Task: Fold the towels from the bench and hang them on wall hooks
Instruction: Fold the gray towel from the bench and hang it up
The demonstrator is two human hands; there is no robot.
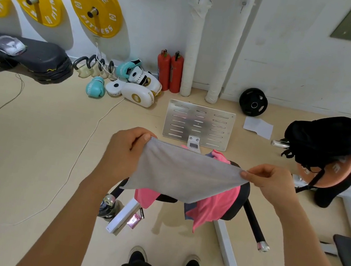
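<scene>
Head view: left hand (124,151) and right hand (269,181) pinch a grey towel (183,173) stretched above the bench (240,203), probably mid-fold; next, bring its corners together.

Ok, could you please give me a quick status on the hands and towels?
Left hand and right hand pinch the grey cloth towel by its top corners. Pink towel on the black padded bench. Nothing blocking.

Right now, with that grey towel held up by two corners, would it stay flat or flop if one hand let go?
Probably flop. The grey towel is taut only along the edge pinched between the left hand and right hand; below that it sags and its lower corners droop. It looks thin and light, likely easy to hold by a pinch. Like the pink towel draped over the bench, it should drape.
</scene>
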